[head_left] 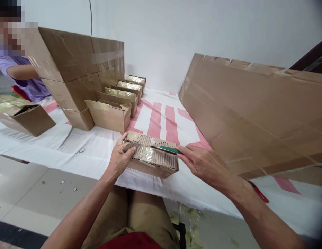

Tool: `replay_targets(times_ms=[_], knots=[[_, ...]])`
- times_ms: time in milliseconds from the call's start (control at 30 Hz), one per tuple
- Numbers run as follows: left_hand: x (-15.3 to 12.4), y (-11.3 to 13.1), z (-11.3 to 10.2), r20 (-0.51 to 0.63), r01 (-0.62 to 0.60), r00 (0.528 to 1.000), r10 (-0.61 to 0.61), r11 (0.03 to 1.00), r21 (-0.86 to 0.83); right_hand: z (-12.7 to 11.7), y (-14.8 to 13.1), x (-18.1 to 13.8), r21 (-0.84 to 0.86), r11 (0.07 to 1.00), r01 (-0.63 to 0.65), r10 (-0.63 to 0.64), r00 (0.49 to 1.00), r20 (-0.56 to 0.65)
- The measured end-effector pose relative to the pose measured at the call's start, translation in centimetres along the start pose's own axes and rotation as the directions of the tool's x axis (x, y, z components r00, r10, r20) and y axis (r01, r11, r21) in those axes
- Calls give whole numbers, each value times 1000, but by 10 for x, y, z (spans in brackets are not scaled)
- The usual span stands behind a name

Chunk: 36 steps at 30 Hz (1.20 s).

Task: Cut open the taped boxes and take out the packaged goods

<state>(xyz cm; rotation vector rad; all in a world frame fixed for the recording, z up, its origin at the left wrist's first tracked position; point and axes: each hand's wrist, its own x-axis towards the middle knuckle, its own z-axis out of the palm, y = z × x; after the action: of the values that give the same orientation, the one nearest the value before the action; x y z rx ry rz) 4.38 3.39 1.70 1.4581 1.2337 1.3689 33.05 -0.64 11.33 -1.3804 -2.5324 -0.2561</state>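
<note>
A small cardboard box (153,167) sits near the table's front edge. Its top shows two rows of ridged, brownish edges with a shiny clear patch, perhaps tape, around the middle. My left hand (122,155) grips the box's left end, thumb on top and fingers along the far side. My right hand (199,160) is closed on a thin green and dark strip (170,149), perhaps a blade or a flat tool; its kind is unclear. The strip lies nearly level along the seam between the two rows, its dark tip pointing left.
Small open boxes (109,116) line up beside a stack of large taped cartons (75,62). A big cardboard sheet or carton (254,114) leans at right, with a red object (259,192) near it. Another person (23,72) is at far left, behind an open carton (33,119).
</note>
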Motion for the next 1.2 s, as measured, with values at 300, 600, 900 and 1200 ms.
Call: replay_targets(times_ms=[300,600,900,1200], knots=[[-4,6,-2,8,-31,999,31,999,-15,-1,47,-81,505,712,-488,603,794,-83],[-3,22,-15,5,-217,972,235,888,405,105,47,-141,289,681,-673,653,737,176],[21,64,-11,245,-110,969,-34,828,550,34,44,-55,339,903,-265,335,927,-167],[36,41,5,238,141,948,-211,949,283,23,-2,86,319,948,1,-62,981,182]])
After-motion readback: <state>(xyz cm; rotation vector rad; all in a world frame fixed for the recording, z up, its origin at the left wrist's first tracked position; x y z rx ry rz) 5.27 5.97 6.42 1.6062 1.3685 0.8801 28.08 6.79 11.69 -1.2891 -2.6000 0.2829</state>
